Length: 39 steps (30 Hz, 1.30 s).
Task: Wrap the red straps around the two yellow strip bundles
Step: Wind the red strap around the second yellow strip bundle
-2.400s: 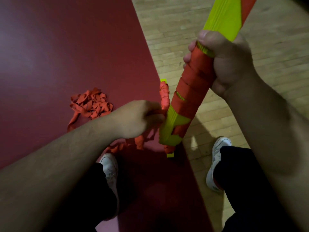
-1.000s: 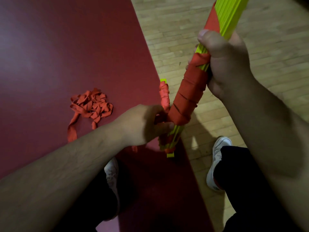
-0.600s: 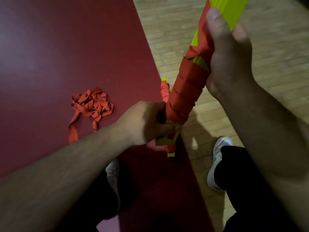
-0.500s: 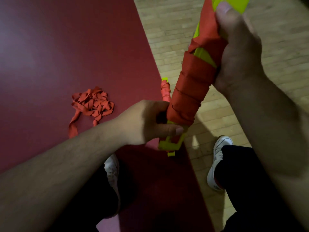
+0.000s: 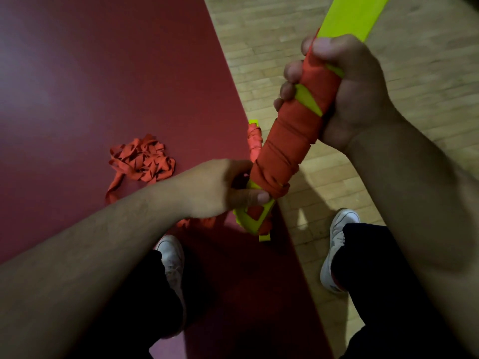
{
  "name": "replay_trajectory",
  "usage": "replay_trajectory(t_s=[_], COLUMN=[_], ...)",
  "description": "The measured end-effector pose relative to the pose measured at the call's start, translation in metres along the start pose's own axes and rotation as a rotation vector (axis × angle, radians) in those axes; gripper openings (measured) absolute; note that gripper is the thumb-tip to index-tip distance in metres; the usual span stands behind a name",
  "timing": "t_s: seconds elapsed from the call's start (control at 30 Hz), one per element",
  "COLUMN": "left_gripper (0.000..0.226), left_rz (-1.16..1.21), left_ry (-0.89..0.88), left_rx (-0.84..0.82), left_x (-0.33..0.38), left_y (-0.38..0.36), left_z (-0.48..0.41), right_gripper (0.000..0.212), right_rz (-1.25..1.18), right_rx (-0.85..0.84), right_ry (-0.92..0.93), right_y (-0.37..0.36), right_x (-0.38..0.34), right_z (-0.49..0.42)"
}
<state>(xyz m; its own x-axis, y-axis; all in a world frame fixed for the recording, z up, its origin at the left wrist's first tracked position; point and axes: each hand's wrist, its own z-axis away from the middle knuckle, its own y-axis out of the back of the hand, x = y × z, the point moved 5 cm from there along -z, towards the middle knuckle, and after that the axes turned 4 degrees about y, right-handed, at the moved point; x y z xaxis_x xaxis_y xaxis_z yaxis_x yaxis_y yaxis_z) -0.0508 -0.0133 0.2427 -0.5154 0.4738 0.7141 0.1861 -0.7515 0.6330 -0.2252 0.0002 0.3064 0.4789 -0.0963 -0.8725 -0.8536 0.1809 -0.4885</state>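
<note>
The yellow strip bundle (image 5: 355, 16) slants in the air above the mat's edge, its middle wound in a red strap (image 5: 282, 151); the right hand (image 5: 355, 92) is clenched round the upper end of the winding, and the left hand (image 5: 215, 187) grips the lower end, thumb laid across it. Just behind, a second strap-wound bundle (image 5: 254, 141) lies on the edge of the red mat (image 5: 103, 73). A loose heap of strap (image 5: 141, 161) sits further left on the mat, with a wooden floor (image 5: 285, 35) to the right.

- Bench (image 5: 77, 73): open surface far and left of the loose strap pile (image 5: 141, 161).
- Second wrapped bundle (image 5: 254, 142) lies along bench's right edge, behind held bundle (image 5: 285, 149).
</note>
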Motion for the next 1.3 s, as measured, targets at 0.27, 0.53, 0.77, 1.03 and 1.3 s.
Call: replay_trajectory(t_s=[0.27,0.53,0.77,1.03,1.3], left_gripper=[0.055,0.045,0.032,0.041,0.056], left_rz=[-0.212,-0.299,0.082,0.190,0.090], left_ry=[0.097,0.170,-0.098,-0.033,0.064], left_rx=[0.235,0.391,0.081,-0.131,-0.087], left_x=[-0.001,-0.004,0.008,0.008,-0.009], left_y=[-0.003,0.009,0.006,-0.008,0.016], left_z=[0.000,0.000,0.002,0.001,0.001], right_gripper=[0.027,0.026,0.060,0.026,0.021], right_rz=[0.295,0.253,-0.040,-0.042,-0.034], right_rx=[0.525,0.352,0.005,-0.054,0.067], right_ry=[0.199,0.243,0.146,0.035,0.128], right_y=[0.010,-0.003,-0.009,-0.014,-0.001], right_x=[-0.002,0.003,-0.001,0.005,-0.004], right_z=[0.003,-0.001,0.000,0.002,-0.004])
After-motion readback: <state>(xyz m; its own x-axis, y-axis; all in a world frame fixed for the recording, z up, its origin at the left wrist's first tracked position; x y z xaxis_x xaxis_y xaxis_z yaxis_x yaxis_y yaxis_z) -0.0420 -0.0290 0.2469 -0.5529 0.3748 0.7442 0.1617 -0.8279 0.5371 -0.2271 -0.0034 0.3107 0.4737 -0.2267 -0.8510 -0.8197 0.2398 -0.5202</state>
